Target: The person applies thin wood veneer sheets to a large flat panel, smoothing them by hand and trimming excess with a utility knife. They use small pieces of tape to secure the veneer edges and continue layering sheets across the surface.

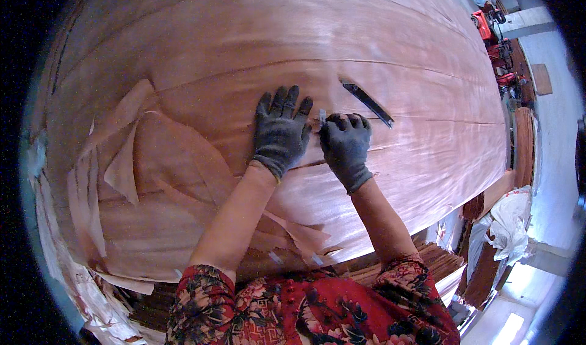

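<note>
My left hand [281, 128], in a dark grey glove, lies flat with fingers spread on a wide reddish-brown wood veneer sheet [256, 33]. Just to its right is my right hand [347, 143], gloved alike, its fingers curled tight against the sheet. Whatever it may be pinching is hidden by the fingers. Beside its thumb a small pale strip, like tape [322, 116], shows against the veneer. A black utility knife [367, 104] rests on the sheet beyond my right hand, touched by neither hand.
Torn veneer strips [183, 140] lie loose at the left, some curling up. Short tape pieces [276, 257] stick near the front edge. Stacked veneer [430, 262] and a white plastic bag [510, 220] are at the lower right. Red machinery [488, 30] stands at the far right.
</note>
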Motion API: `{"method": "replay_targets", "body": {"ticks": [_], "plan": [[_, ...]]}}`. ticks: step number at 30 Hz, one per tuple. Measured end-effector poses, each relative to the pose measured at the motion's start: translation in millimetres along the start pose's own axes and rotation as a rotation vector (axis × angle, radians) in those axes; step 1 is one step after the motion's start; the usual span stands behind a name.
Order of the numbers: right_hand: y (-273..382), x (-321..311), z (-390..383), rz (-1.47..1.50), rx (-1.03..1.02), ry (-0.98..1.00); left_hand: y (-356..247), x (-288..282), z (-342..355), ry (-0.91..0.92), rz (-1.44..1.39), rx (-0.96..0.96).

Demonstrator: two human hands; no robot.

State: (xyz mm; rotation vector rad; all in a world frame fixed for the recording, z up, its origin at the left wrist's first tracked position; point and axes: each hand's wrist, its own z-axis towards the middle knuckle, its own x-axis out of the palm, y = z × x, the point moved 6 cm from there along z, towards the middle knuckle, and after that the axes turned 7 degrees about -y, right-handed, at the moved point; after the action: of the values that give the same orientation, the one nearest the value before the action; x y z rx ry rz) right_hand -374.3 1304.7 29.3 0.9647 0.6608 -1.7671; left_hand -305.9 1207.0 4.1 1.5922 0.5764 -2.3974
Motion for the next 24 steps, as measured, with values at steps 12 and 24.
{"method": "replay_targets", "body": {"ticks": [12,24], "plan": [[-26.6,12.6,-2.2,0.438,0.272,0.025,3.5,6.7,-3.7,-0.041,-0.055,-0.007],[-44.0,25.6,1.1,0.711,0.475,0.08,3.3,5.5,-2.2,-0.069,-0.049,-0.002]]}}
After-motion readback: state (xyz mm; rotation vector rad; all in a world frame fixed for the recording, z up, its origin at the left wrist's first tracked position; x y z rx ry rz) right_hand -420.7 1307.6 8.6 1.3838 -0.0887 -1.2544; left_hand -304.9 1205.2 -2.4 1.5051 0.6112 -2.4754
